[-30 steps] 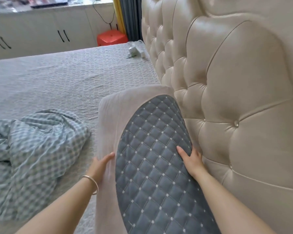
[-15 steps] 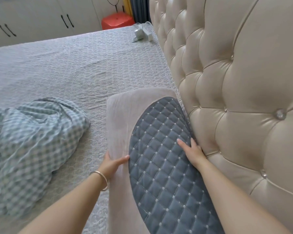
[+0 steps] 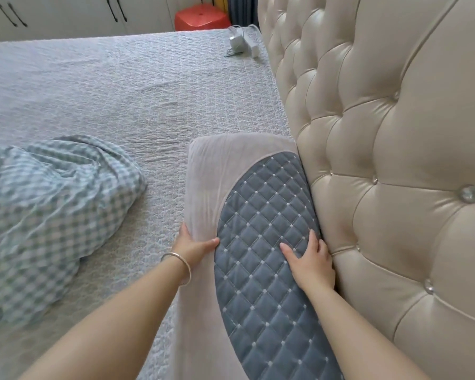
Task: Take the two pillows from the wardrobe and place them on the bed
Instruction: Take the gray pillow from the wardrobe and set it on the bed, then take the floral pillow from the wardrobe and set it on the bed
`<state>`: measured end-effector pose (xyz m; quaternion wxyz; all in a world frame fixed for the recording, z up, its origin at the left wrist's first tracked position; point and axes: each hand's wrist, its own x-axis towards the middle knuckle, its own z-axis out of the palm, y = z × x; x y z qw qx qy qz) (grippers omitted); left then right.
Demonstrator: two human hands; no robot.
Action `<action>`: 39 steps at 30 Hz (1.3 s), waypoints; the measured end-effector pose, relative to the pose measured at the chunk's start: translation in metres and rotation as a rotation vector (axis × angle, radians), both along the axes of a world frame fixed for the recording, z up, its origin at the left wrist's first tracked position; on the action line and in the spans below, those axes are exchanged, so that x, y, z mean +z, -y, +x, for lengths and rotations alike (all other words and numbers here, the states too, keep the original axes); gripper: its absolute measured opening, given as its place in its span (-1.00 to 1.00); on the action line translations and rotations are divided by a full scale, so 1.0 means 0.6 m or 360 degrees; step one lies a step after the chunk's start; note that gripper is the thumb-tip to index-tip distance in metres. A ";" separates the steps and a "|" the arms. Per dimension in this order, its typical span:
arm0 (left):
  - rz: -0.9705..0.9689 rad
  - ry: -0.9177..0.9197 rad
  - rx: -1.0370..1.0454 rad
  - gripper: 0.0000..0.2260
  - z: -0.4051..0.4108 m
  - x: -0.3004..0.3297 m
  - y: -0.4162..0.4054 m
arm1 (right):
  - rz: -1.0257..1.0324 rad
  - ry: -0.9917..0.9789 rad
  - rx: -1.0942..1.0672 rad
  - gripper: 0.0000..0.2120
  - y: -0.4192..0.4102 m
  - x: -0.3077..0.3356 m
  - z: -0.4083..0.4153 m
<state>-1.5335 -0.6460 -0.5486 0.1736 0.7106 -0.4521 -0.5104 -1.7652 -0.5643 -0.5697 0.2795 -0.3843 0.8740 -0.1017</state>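
Grey quilted fabric marks the top of the pillow (image 3: 261, 242), which now lies flat on the bed (image 3: 121, 91) with its long side touching the tufted headboard (image 3: 381, 133). A second ago it was tilted up and a little way off the padding; since then it has come down and slid in against it, so this pillow looks all but placed. Only one pillow is in view, so the second is likely yet to be fetched.

The left hand (image 3: 195, 245) curls around the beige outer edge of the pillow, thumb on top and fingers tucked under the side. The right hand (image 3: 310, 261) lies flat with fingers spread on the quilted panel, close to the headboard, pressing rather than gripping. A bangle (image 3: 180, 260) sits on the left wrist.

A pale textured coverlet spreads over the bed. A crumpled checked blanket (image 3: 52, 209) lies to the left, apart from the pillow. At the far end rest white chargers (image 3: 242, 42) near the headboard; beyond stand a red stool (image 3: 200, 17) and pale cabinets (image 3: 66, 15) with dark handles.
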 end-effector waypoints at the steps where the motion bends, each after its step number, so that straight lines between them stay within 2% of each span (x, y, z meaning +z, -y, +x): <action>1: -0.0014 0.0150 -0.0028 -0.23 -0.003 0.007 -0.001 | 0.0045 -0.0022 -0.0010 -0.19 0.002 0.009 0.004; 3: -0.0005 0.0379 -0.0132 -0.21 -0.006 0.023 -0.007 | 0.0106 -0.0079 0.0001 -0.27 0.007 0.033 0.017; 6: 0.0038 0.0508 -0.0357 -0.27 0.005 0.060 -0.035 | 0.0127 -0.0108 0.0228 -0.42 0.003 0.079 0.046; 9: -0.0054 0.0475 -0.0523 -0.38 0.043 0.114 -0.079 | 0.0118 0.0053 0.0448 -0.51 -0.007 0.139 0.103; 13: -0.0176 0.0488 -0.0581 -0.50 0.141 0.207 -0.144 | 0.0103 0.0204 0.0658 -0.55 -0.031 0.229 0.228; 18: -0.0284 0.0646 -0.0319 -0.80 0.355 0.324 -0.236 | 0.0100 0.0322 0.0969 -0.62 -0.081 0.343 0.437; 21: -0.0291 0.0725 -0.0089 -0.89 0.510 0.382 -0.295 | 0.0046 0.0321 0.1145 -0.70 -0.116 0.406 0.576; 26: -0.0323 0.0874 0.0202 -0.91 0.767 0.457 -0.389 | -0.0096 0.0383 0.1448 -0.71 -0.164 0.485 0.825; 31: -0.0438 0.1162 0.0255 -0.90 1.006 0.517 -0.490 | -0.0269 0.0469 0.1727 -0.77 -0.209 0.540 1.082; 35: -0.0434 0.1389 0.0337 -0.87 1.163 0.546 -0.582 | -0.0352 0.0552 0.1969 -0.77 -0.245 0.581 1.276; 39: -0.0364 0.1461 0.0591 -0.86 1.285 0.570 -0.657 | -0.0365 0.0662 0.2226 -0.79 -0.302 0.608 1.447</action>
